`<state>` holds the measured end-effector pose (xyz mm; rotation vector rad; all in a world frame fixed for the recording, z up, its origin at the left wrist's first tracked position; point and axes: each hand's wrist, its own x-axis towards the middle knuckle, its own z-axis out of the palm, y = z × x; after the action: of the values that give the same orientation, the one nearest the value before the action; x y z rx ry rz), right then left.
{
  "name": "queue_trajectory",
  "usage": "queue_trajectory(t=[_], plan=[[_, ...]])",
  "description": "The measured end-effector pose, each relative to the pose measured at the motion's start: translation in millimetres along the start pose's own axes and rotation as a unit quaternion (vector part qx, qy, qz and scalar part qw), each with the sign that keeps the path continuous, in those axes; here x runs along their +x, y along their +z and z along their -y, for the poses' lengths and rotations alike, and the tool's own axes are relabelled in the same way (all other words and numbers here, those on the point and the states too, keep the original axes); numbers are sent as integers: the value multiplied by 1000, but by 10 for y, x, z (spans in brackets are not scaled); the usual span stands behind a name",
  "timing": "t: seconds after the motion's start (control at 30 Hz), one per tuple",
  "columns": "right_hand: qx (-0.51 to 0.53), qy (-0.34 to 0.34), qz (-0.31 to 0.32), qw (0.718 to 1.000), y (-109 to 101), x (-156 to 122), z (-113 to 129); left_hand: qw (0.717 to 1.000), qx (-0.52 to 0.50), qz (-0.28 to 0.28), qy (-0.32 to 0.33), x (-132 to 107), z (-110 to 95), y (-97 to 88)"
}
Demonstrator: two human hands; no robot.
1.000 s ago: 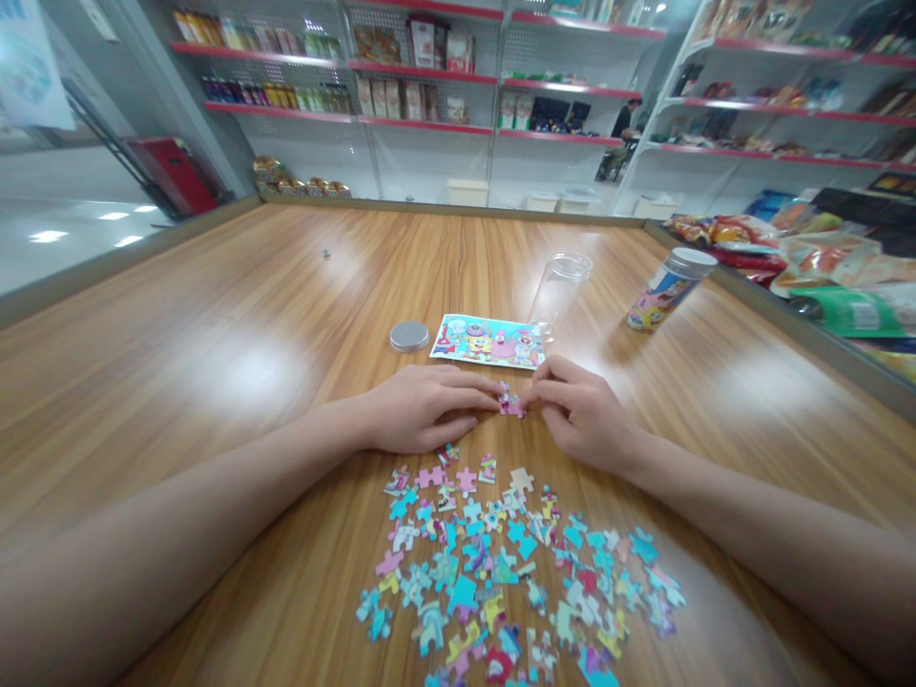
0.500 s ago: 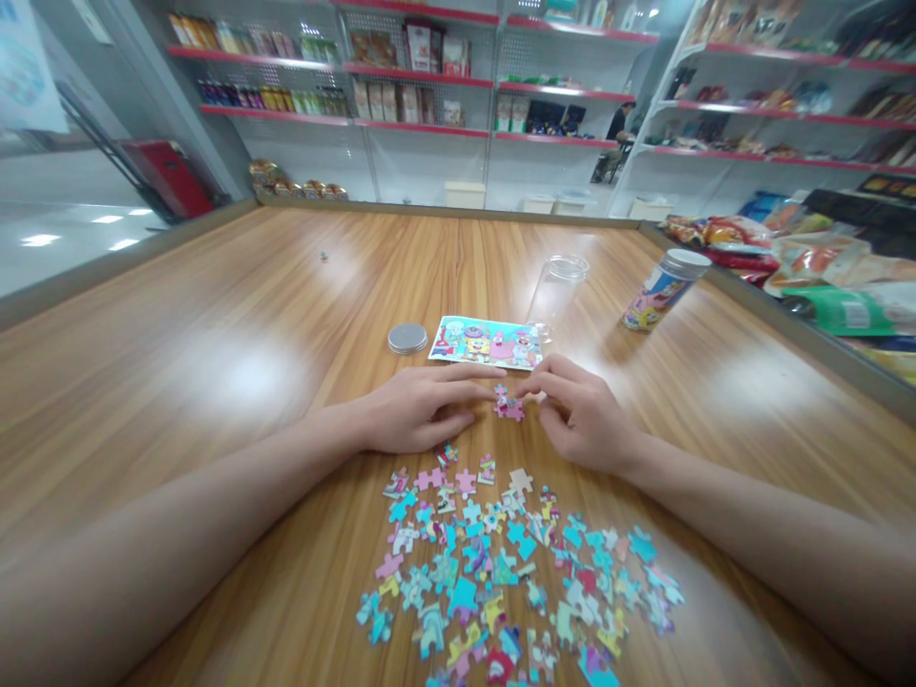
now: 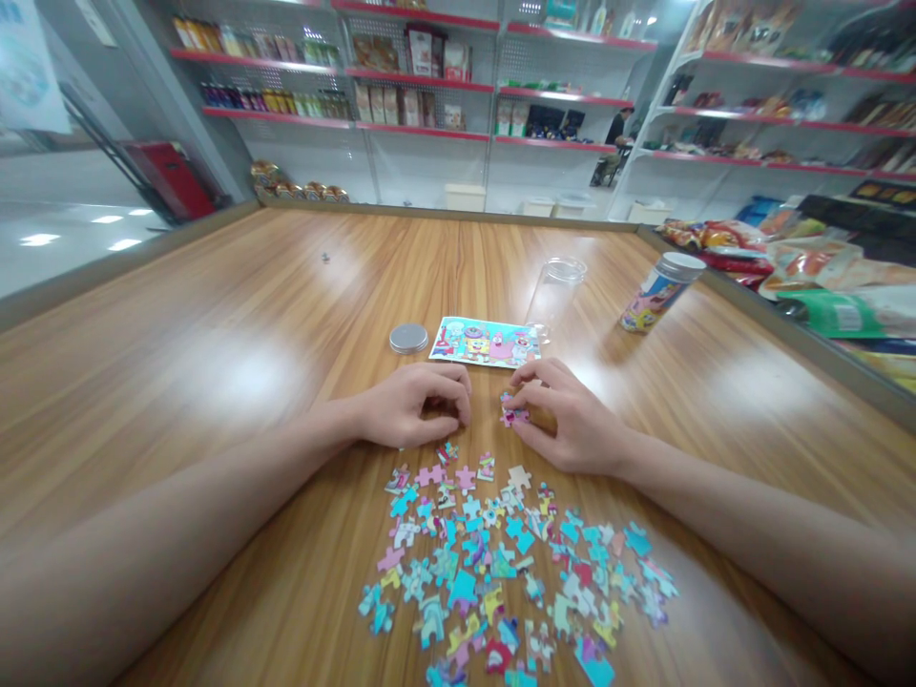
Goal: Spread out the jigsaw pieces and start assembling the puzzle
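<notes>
Head view shows the pink puzzle cluster [image 3: 513,412] on the desk [image 3: 272,315] between both hands, just left of the nearer right hand [image 3: 576,420]. That hand's grip is half-closed around it, though a firm pinch cannot be confirmed. The left hand [image 3: 411,405] curls apart from it, contents hidden. The cluster's visible part seems to slant from far left to near right; fingers obscure its true long axis.

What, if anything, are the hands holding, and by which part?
The right hand meets the pink puzzle cluster at its right side; whether it grips or just touches cannot be told. The left hand shows nothing held.
</notes>
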<state>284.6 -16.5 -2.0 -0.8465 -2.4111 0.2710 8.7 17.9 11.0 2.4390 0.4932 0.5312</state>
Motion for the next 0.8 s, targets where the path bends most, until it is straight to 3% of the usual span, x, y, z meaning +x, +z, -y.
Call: queue_trajectory(t=[0.3, 0.5, 0.7, 0.8], plan=[[20, -9, -2, 1000, 8, 9, 6, 995, 64, 65, -42, 41, -157, 23], [50, -18, -87, 995, -3, -16, -21, 989, 107, 83, -52, 75, -210, 75], [46, 14, 3, 999, -27, -6, -66, 992, 92, 74, -43, 53, -188, 109], [40, 24, 11, 999, -20, 9, -65, 994, 79, 67, -34, 51, -182, 136]])
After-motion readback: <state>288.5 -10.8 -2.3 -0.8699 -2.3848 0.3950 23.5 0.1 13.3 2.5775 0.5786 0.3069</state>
